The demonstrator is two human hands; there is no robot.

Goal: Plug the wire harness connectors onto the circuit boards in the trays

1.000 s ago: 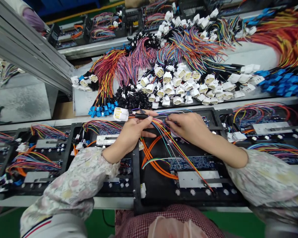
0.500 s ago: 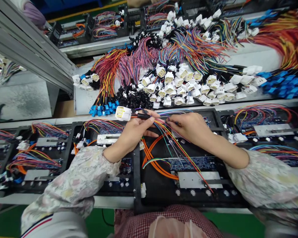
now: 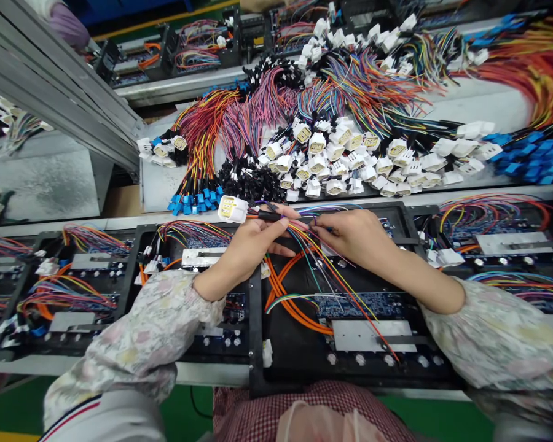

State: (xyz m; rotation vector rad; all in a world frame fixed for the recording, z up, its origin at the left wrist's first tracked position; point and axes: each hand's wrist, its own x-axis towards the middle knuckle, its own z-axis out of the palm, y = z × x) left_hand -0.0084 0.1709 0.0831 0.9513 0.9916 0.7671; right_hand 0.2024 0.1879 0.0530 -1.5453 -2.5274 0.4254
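head view — white connector [image 3: 233, 210], multicoloured wires [image 3: 305, 236]

One head cam, worn by the person, looks fwd & down from above the checked cloth [image 3: 373, 405] at bottom ctr. It's close in: L sleeve [image 3: 138, 331] & R sleeve [image 3: 498, 337] enter from the lower corners, L hand [image 3: 260, 242] & R hand [image 3: 352, 233] sit approx mid-frame over a nearby tray [image 3: 295, 362]. Wire piles [image 3: 258, 104] are farther off, far trays [image 3: 166, 61] near the top edge; a post [image 3: 74, 86] slants across upper L.
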